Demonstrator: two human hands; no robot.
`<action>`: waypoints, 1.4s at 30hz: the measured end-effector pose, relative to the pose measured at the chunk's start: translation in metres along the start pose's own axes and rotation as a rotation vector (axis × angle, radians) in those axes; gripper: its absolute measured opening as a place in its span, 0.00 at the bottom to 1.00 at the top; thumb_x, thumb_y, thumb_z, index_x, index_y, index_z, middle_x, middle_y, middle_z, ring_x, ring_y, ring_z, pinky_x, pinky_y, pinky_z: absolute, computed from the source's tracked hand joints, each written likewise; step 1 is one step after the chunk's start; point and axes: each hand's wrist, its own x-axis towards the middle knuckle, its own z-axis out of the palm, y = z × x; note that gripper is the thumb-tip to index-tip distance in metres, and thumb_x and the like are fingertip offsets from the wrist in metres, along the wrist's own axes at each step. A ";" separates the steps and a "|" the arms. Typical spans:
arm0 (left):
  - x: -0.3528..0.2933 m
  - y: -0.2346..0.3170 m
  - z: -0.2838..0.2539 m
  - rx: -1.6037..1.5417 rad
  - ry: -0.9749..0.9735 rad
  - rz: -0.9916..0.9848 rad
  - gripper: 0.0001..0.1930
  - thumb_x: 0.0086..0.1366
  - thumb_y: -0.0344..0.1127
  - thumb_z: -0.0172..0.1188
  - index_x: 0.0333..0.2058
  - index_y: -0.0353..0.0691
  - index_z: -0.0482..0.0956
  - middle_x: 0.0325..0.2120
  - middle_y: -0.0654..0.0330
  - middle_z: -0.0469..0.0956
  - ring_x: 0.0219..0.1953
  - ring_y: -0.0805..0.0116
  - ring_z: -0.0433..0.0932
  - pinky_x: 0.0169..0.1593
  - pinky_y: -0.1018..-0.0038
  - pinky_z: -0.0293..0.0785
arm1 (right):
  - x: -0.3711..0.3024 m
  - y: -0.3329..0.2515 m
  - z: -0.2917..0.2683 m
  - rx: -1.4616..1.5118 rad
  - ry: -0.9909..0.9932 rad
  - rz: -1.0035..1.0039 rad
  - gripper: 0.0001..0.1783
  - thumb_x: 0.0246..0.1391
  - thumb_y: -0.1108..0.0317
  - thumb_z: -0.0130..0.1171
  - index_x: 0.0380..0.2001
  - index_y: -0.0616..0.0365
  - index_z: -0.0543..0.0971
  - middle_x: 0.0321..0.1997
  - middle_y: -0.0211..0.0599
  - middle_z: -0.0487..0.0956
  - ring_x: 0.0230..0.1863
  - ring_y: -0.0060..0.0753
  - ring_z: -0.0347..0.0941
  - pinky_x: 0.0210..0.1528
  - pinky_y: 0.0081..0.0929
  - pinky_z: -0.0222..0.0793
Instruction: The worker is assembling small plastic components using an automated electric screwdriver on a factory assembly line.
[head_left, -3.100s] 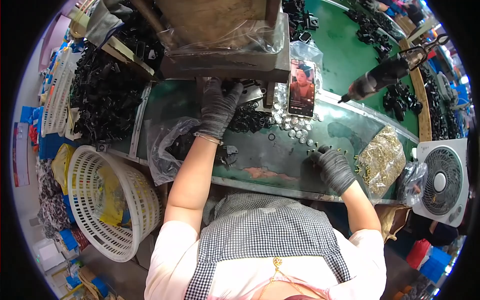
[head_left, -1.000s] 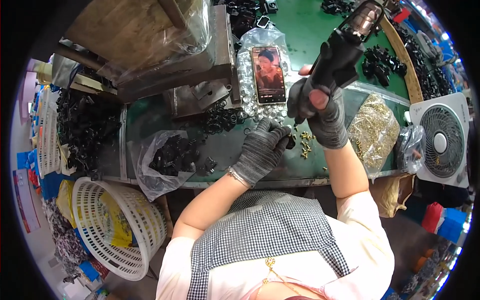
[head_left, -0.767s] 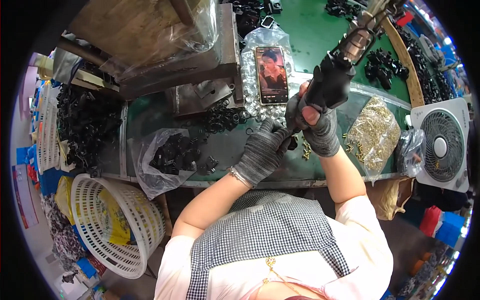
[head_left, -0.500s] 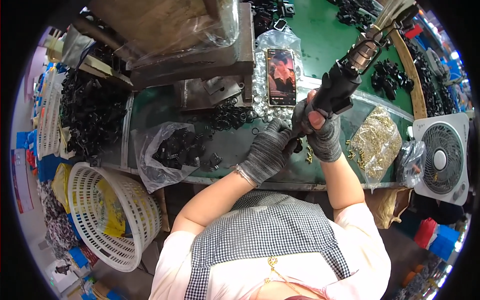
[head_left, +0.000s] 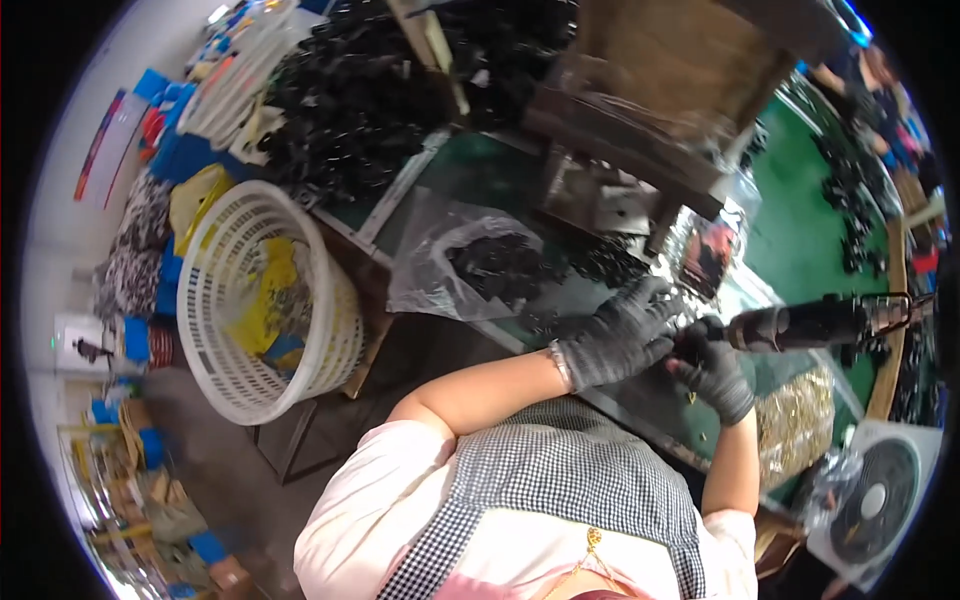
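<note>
My left hand (head_left: 615,342), in a dark grey fingerless glove, reaches over the table with its fingers stretched out and its thumb spread away from them. Its fingertips are beside a pile of black rings (head_left: 612,258) and some small shiny clear discs (head_left: 684,302). Close by on its right, my gloved right hand (head_left: 715,378) is closed at the lower end of a black power screwdriver (head_left: 785,328). The tool's upper end points to the right, with a wire hanger on it. Blur and the fingers hide the tip and whatever lies between the two hands.
A phone (head_left: 708,255) lies beyond the hands, below a metal stand (head_left: 625,150). Left of them is a clear bag (head_left: 425,265) of black parts. A white basket (head_left: 325,330) stands at the left. Brass screws (head_left: 797,425) and a grey fan (head_left: 868,505) are at the right.
The whole view has turned and shifted leftward, so the table sits farther right. My left hand's fingers have stretched out toward the rings and discs. The screwdriver now appears nearly level in the picture.
</note>
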 end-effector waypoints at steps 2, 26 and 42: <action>-0.008 -0.018 -0.037 0.054 0.029 -0.084 0.25 0.51 0.38 0.63 0.49 0.37 0.73 0.45 0.45 0.71 0.51 0.48 0.71 0.53 0.59 0.71 | 0.003 -0.004 -0.007 -0.075 -0.052 -0.032 0.22 0.45 0.59 0.71 0.41 0.57 0.76 0.33 0.33 0.75 0.34 0.29 0.71 0.35 0.29 0.70; -0.046 -0.174 -0.233 0.473 0.323 -0.674 0.23 0.44 0.38 0.73 0.39 0.38 0.78 0.33 0.53 0.80 0.37 0.57 0.80 0.43 0.66 0.76 | 0.034 0.075 0.003 -0.576 0.439 0.064 0.10 0.45 0.76 0.58 0.34 0.56 0.77 0.35 0.48 0.75 0.33 0.54 0.74 0.35 0.42 0.71; -0.076 -0.038 -0.049 -0.341 -0.189 -0.630 0.22 0.53 0.39 0.69 0.45 0.36 0.76 0.44 0.56 0.76 0.46 0.69 0.75 0.51 0.70 0.72 | 0.039 0.047 0.012 -0.604 0.454 0.046 0.13 0.43 0.72 0.58 0.37 0.53 0.78 0.38 0.46 0.77 0.38 0.56 0.74 0.40 0.45 0.72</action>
